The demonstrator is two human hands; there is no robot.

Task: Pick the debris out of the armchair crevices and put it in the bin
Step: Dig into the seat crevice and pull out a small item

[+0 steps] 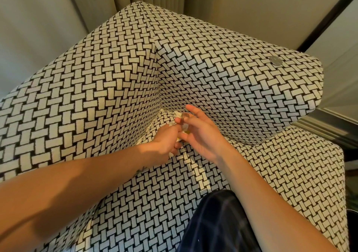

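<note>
Debris, in the form of crumpled white and yellow scraps (175, 114), is seen in the head view wedged in the corner crevice of the black-and-cream basket-weave armchair (96, 96), where two upholstered walls meet the seat. Some of these scraps are gripped by the left hand (166, 141), whose fingers (175, 127) are curled round them right at the crevice mouth. A small clear shiny piece (184, 123) is pinched between the thumb and middle fingers of the right hand (203, 137), while its forefinger is held out straight above the corner. The two hands are touching over the crevice.

The task is judged to be in its gathering stage. Debris is being pulled out and collected in the hands, yet white bits are left in the seam, and nothing is shown to have been binned. A round silver disc (276, 60), perhaps a coin, is lying on top of the chair arm at the right, well apart from the hands. Whether it counts as debris cannot be told.

As for containers, no bin is plainly shown. A dark curved edge (353, 224) is glimpsed at the lower right border beside the chair. It may be the bin, but this cannot be confirmed, and whatever it holds is hidden. Carrying the handfuls there is judged to be left.
</note>
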